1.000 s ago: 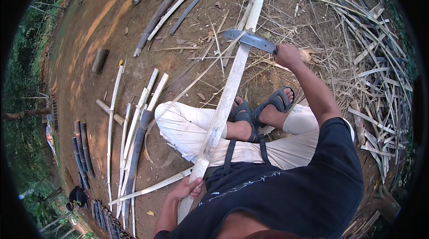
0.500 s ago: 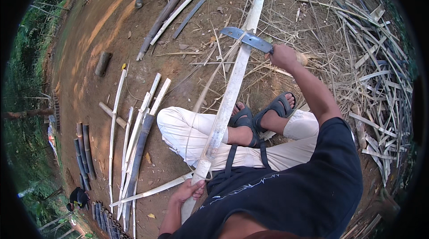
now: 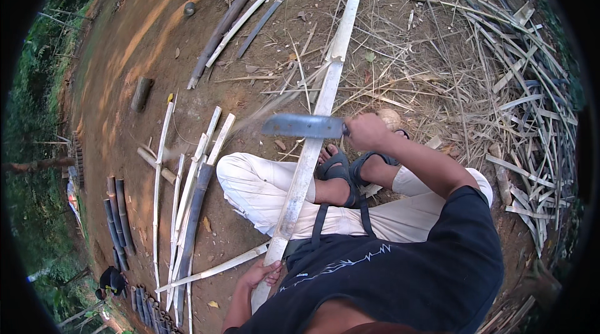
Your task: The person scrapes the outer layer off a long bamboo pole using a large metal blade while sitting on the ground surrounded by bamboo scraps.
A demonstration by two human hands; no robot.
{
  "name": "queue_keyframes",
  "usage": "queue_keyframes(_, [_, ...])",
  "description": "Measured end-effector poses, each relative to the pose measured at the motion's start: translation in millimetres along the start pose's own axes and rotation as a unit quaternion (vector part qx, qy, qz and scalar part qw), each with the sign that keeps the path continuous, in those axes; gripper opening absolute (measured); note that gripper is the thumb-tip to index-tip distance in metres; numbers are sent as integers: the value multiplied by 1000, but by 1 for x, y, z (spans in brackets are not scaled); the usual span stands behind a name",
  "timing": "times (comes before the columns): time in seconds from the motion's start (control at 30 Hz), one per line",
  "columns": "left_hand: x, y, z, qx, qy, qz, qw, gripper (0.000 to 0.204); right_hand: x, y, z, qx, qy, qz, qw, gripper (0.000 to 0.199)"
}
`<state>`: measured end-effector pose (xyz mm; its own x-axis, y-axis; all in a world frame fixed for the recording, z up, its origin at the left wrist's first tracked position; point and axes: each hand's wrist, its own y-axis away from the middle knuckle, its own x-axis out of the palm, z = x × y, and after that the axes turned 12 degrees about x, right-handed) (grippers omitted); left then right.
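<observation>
A long split bamboo strip [image 3: 294, 203], pale on its upward face, slants from my lap up past my feet. Around its lower end my left hand [image 3: 262, 274] is closed, close to my waist. My right hand [image 3: 367, 131] grips a machete [image 3: 303, 126] by its handle, most of which the fingers hide. The broad dark blade points left and lies across the strip in this view, a little blurred; whether it touches cannot be told. A thin, blurred shaving [image 3: 269, 109] trails leftward from the strip, beyond the blade.
Split bamboo pieces [image 3: 197, 215] lie on the ground to my left. Dark bamboo poles [image 3: 116, 215] and cut sections [image 3: 150, 309] sit farther left. A heap of strips [image 3: 525, 90] spreads at right. Shavings [image 3: 400, 65] litter the dirt ahead, beyond my sandals [image 3: 334, 171].
The machete and my right hand have come down the strip toward me, and the blade has turned more level. The strip's far end has shifted slightly left. My left hand keeps its hold.
</observation>
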<state>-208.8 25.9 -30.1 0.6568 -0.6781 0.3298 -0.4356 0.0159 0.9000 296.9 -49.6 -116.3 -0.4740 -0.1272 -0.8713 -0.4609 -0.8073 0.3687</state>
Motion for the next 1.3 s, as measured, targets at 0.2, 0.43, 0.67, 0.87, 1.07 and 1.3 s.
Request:
queue_keyframes(0.2, [-4,20,3,15,-61,-27,998,30,-9,-47,-42,-123,97,-26,987,27])
queue_keyframes(0.43, [-3,-14,-5,18,22,30,999,31,-43,-94,-75,255,-219,2,942,34])
queue_keyframes(0.67, [-17,-10,-17,14,14,24,1000,34,-1,-27,-7,-43,46,-19,998,25])
queue_keyframes(0.87, [-24,8,8,-5,40,71,997,34,-73,-135,-113,255,17,-63,965,19])
queue_keyframes(1.07, [-43,10,31,-14,-81,12,997,36,-71,-129,-66,212,4,-43,976,24])
queue_keyframes(1.3, [-64,46,-24,-97,-588,-123,794,61,-17,-83,-36,231,-80,-14,969,28])
